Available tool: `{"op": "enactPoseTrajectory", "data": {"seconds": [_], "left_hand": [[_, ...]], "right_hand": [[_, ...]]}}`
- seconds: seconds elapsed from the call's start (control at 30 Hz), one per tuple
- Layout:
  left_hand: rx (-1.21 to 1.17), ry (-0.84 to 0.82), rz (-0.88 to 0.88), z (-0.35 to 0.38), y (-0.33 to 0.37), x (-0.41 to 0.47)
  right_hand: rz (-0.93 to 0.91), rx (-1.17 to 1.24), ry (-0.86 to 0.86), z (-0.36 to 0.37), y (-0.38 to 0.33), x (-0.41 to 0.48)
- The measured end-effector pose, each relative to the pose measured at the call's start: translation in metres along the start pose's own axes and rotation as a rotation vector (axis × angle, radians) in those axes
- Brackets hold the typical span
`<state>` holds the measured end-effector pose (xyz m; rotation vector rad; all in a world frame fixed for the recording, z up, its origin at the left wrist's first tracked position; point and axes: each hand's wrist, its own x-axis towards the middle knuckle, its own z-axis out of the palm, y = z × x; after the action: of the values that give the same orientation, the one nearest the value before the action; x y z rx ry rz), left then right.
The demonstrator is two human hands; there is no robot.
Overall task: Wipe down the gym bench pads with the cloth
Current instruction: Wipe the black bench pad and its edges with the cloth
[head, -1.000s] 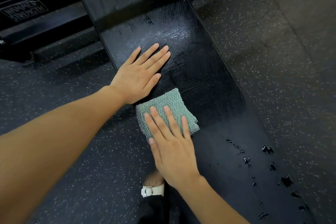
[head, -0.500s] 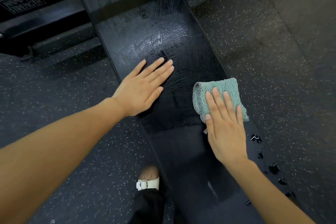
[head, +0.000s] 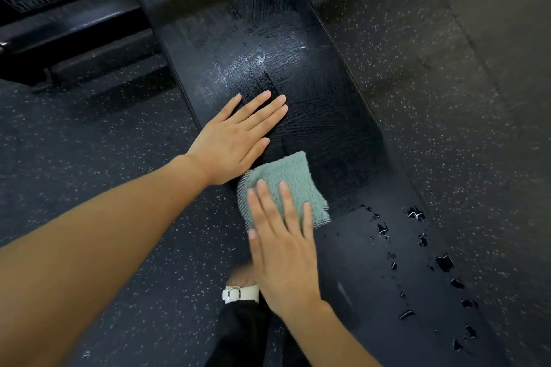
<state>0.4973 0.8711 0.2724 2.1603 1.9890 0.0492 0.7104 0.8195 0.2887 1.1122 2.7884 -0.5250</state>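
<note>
1. The left hand (head: pixel 235 137) lies flat on the counter (head: pixel 313 74), just at 11 o'clock of the cloth (head: pixel 286 179), and closes that side.
2. From the cloth toward 12 to 3 o'clock, the wet counter surface runs free to its right edge.
3. Toward 4 and 5 o'clock the counter is passable, and only scattered droplets (head: pixel 414 262) lie there.
4. The right hand (head: pixel 283 250) covers the cloth's 6 o'clock half.
5. Off the counter's left edge, a black machine frame (head: pixel 74 24) stands at 10 o'clock and a sandalled foot (head: pixel 241 292) at 6 o'clock.

Nubby teal cloth (head: pixel 287 180) under my right hand (head: pixel 283 265), wet-streaked glossy black bench pad (head: pixel 316 116), matt speckled rubbery floor (head: pixel 447 98)
</note>
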Motion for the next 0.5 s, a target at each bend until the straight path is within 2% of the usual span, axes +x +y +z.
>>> {"op": "enactPoseTrajectory", "data": {"seconds": [0.23,0.5], "left_hand": [[0.008,0.000,-0.015,-0.001,0.002,-0.001],[-0.008,0.000,-0.028,-0.001,0.003,-0.001]], "right_hand": [[-0.124,-0.022,-0.026,-0.011,0.040,0.001],[0.006,0.000,0.019,-0.026,0.099,-0.004]]}}
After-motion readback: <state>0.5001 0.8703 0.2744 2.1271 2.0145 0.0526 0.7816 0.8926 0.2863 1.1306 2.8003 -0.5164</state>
